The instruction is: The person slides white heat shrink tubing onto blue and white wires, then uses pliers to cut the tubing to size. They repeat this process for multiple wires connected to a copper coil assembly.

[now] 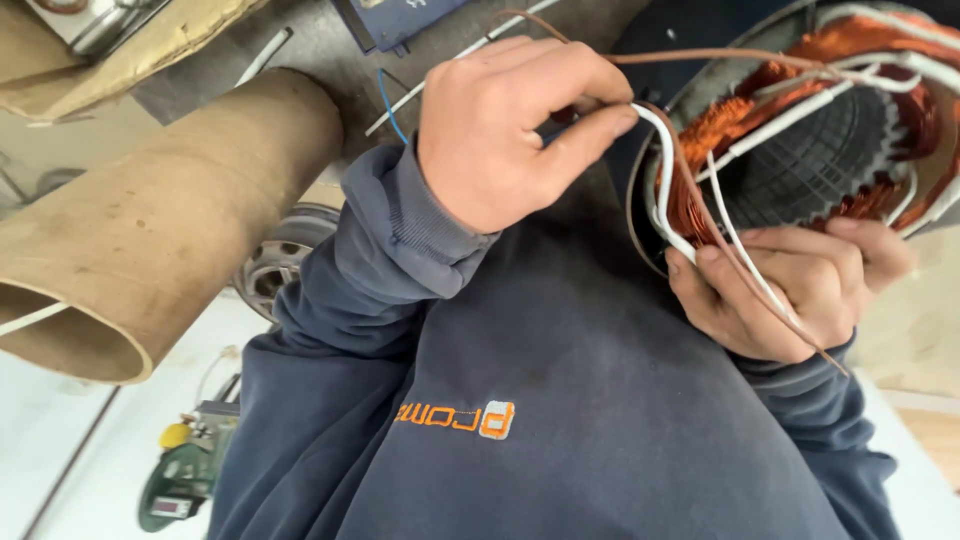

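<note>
A motor stator (790, 170) with copper windings (715, 125) and white-sleeved leads lies at the upper right, close to my chest. My left hand (510, 130) pinches a white sleeved wire (662, 165) and a thin copper wire (700, 57) between thumb and fingers at the stator's left rim. My right hand (795, 290) grips the stator's lower rim, with white leads and a brown wire running across its fingers. My dark blue sweatshirt (560, 400) fills the lower middle.
A large cardboard tube (150, 230) lies at the left. A round metal part (275, 265) sits beside my left elbow. A green circuit board (185, 470) lies at the lower left. A dark blue flat object (395, 20) and loose white wires lie at the top.
</note>
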